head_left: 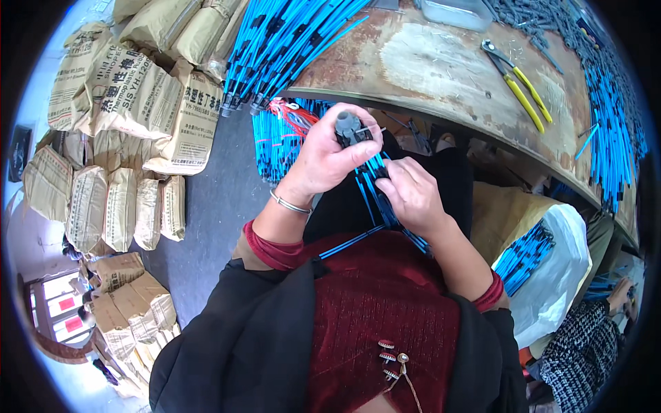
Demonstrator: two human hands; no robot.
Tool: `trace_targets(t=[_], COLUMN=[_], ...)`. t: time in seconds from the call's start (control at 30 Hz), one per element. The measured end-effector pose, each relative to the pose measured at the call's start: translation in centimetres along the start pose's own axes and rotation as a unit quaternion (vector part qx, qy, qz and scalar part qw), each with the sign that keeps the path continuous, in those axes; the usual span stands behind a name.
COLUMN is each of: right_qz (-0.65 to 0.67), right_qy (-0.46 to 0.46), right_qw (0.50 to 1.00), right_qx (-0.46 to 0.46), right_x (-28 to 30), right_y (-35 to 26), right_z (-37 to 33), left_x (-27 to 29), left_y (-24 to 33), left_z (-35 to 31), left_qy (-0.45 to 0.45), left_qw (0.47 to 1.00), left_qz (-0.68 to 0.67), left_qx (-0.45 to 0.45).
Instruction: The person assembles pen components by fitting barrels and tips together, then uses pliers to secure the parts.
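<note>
Over my lap, my left hand [329,153] is wrapped round a dark grey plastic fitting [347,124] with a rounded end that points up and away from me. Thin blue rods [367,196] with black joints run down from the fitting, and a few splay out toward my waist. Just below and to the right, my right hand [411,193] is closed on these rods, thumb and fingers pressed together. My palms and fingers hide much of where the rods meet the fitting.
Beyond my hands a worn wooden table [427,58] holds yellow-handled pliers [527,100], a clear plastic tray [456,14], grey parts [530,20] and blue rod bundles [282,41]. Paper sacks [131,89] are piled left. A white sack [564,275] and another person's hand [620,296] are right.
</note>
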State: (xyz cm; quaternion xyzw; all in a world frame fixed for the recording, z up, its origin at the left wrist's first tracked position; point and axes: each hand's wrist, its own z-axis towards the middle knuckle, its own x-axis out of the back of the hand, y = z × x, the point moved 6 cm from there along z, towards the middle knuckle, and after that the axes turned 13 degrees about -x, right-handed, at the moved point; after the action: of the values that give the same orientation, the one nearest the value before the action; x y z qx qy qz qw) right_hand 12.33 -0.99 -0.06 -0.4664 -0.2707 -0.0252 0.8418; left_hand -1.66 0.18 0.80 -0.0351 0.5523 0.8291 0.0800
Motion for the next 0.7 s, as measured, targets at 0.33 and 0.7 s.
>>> trace_targets(t=[0.33, 0.7], right_qz=[0.052, 0.039], right_qy=[-0.109, -0.07], right_qw=[0.992, 0.996], right_qx=[-0.028, -0.044], right_x=[-0.1, -0.9], right_y=[1.5, 1.4], right_z=[0.6, -0.3], left_x=[-1.0, -1.8], left_y=[1.0, 0.6], left_z=[0.3, -0.6], left_qy=[-0.08, 0.03], left_qw=[0.996, 0.999], left_qz=[-0.041, 0.007], left_qx=[-0.01, -0.02])
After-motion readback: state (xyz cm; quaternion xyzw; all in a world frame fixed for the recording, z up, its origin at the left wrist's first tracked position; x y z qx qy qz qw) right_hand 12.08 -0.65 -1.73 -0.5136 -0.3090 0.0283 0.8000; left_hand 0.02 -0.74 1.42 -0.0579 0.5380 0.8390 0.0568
